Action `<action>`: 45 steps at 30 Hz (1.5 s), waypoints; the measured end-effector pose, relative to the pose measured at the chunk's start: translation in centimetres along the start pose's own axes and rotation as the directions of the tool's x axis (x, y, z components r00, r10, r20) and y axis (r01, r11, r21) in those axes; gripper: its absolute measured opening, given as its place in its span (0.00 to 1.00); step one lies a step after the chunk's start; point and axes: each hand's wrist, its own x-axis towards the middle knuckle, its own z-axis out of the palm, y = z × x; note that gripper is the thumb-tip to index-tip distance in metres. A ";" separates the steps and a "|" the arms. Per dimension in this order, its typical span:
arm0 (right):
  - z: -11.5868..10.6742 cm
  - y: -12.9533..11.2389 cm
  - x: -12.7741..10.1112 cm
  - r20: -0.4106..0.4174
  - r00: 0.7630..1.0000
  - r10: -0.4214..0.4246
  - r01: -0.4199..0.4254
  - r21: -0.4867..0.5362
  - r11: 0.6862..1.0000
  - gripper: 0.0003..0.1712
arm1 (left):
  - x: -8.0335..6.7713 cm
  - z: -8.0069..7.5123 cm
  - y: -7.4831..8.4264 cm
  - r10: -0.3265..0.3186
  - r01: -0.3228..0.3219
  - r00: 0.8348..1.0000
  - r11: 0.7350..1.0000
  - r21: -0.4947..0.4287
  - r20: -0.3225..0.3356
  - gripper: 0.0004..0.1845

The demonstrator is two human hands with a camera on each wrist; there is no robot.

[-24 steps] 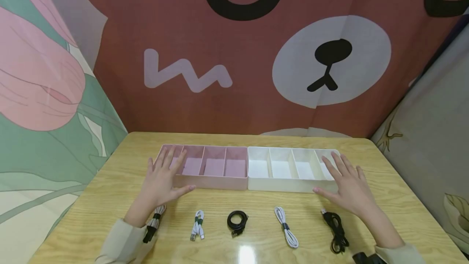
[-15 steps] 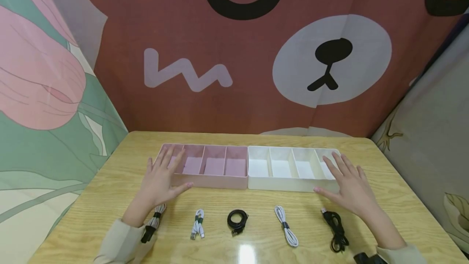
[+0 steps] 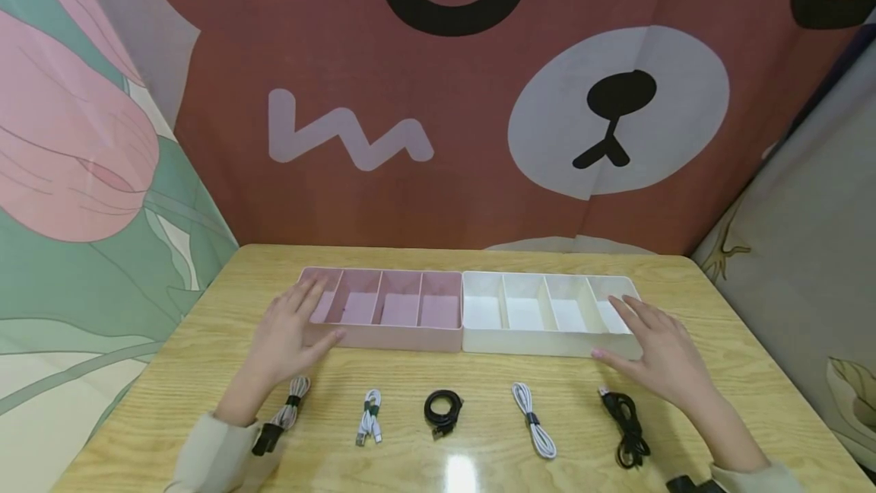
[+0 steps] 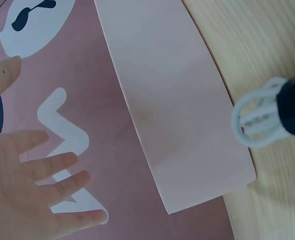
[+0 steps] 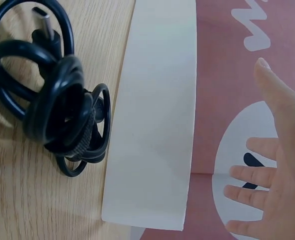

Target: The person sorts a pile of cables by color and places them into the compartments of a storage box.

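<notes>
Left hand (image 3: 287,337), fingers spread, holds nothing at the pink tray's (image 3: 383,339) nine-o'clock end; right hand (image 3: 660,352), likewise spread, sits at the white tray's (image 3: 534,342) three-o'clock end. Best to press evenly from both ends so the trays stay flush.

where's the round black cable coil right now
In the head view the black coil lies on the table, middle of the cable row, just in front of where the pink tray meets the white tray.

The table (image 3: 205,371) is shiny yellow wood. On it, the pink tray (image 3: 383,338) and white tray (image 3: 527,343) are smooth, matt plastic. Behind the table hangs soft cloth (image 3: 445,135).
</notes>
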 end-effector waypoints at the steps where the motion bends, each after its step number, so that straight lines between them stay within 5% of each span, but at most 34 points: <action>1: 0.0 0.0 0.0 -0.004 1.000 0.002 -0.002 0.010 1.000 0.49 | 0.0 -0.1 0.0 -0.001 0.001 1.000 1.000 -0.009 -0.011 0.41; 18: -1.1 -0.3 -0.7 0.061 0.993 0.101 -0.109 0.162 0.981 0.44 | -0.5 -0.9 -0.7 -0.069 0.057 0.993 0.990 -0.126 -0.099 0.32; 33: -1.3 0.0 -1.2 0.048 0.992 0.113 -0.119 0.144 0.982 0.39 | -0.9 -1.4 -1.5 -0.083 0.064 0.987 0.988 -0.137 -0.136 0.29; 45: -1.8 0.0 -1.5 0.110 0.984 0.138 -0.155 0.161 0.975 0.40 | -1.6 -1.7 -2.5 -0.176 0.156 0.980 0.970 -0.184 -0.098 0.30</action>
